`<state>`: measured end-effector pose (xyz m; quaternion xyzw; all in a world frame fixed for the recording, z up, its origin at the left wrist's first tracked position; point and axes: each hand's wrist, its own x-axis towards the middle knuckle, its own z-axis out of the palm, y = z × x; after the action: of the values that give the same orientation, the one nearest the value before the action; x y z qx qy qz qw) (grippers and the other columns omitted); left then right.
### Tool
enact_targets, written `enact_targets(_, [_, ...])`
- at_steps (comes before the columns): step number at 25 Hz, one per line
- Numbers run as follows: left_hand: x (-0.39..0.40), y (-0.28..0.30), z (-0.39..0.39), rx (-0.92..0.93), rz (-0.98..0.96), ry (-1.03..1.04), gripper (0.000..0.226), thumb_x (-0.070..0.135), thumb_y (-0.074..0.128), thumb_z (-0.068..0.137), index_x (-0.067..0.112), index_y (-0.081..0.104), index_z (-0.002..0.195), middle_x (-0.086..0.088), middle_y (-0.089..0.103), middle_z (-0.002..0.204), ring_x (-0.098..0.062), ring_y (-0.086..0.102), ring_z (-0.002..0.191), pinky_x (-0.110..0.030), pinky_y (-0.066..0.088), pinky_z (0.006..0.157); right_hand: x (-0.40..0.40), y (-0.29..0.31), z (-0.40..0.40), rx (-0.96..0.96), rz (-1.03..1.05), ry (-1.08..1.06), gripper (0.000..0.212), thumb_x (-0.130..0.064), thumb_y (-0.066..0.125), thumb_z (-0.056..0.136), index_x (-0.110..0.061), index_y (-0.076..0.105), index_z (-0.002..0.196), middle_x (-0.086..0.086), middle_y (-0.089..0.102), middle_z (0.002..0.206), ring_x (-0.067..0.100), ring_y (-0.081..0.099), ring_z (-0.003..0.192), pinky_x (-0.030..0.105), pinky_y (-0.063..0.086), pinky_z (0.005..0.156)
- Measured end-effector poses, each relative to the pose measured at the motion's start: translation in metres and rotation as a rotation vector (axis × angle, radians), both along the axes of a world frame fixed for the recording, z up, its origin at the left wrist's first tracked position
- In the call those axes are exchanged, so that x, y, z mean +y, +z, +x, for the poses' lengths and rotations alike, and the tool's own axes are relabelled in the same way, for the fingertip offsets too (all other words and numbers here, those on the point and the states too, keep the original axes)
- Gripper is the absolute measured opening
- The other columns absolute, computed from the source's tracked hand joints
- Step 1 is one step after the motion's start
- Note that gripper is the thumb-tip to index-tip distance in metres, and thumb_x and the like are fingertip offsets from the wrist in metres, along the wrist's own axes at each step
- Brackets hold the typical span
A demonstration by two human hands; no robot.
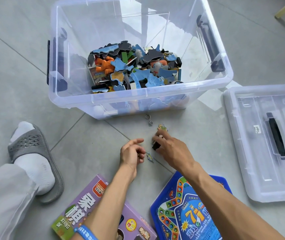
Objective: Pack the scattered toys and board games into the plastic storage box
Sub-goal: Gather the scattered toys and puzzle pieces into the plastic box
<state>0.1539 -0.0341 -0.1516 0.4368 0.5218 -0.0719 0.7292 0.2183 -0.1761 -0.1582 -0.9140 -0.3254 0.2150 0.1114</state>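
R hand (170,149) is down on the floor, fingers curled round small dark bits, so it's gathering a handful, not going one by one. A puzzle piece (163,127) lies just past its fingertips; the wire ring puzzle (149,120) sits further out, toward the storage box (138,99). L hand (132,152) is loosely curled beside it. Holding something? Can't tell. Another piece (150,157) lies btwn the hands. Purple game box (93,210) and blue board game (186,213) wait under the forearms, not yet packed.

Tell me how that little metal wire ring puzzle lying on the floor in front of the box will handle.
The wire puzzle looks thin and stiff, so probably light. Lying flat on the smooth tile floor, it may slide and be fiddly to pinch. Its loops should hook a fingertip.
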Motion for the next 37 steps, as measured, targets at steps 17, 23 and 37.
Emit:
enact_targets(17, [-0.031, -0.005, -0.019, -0.008, 1.001, -0.842, 0.018, 0.019, 0.066, 0.086, 0.018, 0.051, 0.095, -0.004, 0.057, 0.104, -0.022, 0.057, 0.094, -0.026, 0.039, 0.075, -0.004, -0.012, -0.03, 0.164, 0.166, -0.497, 0.014, -0.022, 0.059, 0.088, -0.01, 0.054, 0.094, 0.006, 0.055, 0.097, 0.031, 0.057, 0.08, 0.041, 0.046, 0.069])
enact_targets(23, [-0.018, -0.015, -0.009, 0.093, 0.588, -0.444, 0.018, 0.005, 0.059, 0.08, 0.017, 0.05, 0.09, -0.009, 0.064, 0.082, -0.025, 0.061, 0.066, -0.033, 0.049, 0.06, -0.006, -0.017, -0.052, 0.043, 0.233, -0.616, 0.012, -0.017, 0.059, 0.092, -0.011, 0.06, 0.103, 0.006, 0.06, 0.101, 0.03, 0.06, 0.082, 0.039, 0.047, 0.068])
enact_targets(37, [-0.022, 0.008, -0.01, 0.07, -0.282, 0.087, 0.02, 0.003, 0.042, 0.084, 0.005, 0.061, 0.079, -0.003, 0.052, 0.053, -0.013, 0.047, 0.042, -0.016, 0.035, 0.037, 0.0, 0.031, -0.025, 0.589, 0.55, -1.107, 0.006, -0.012, 0.061, 0.092, -0.012, 0.064, 0.087, 0.0, 0.057, 0.068, 0.016, 0.05, 0.053, 0.022, 0.037, 0.044])
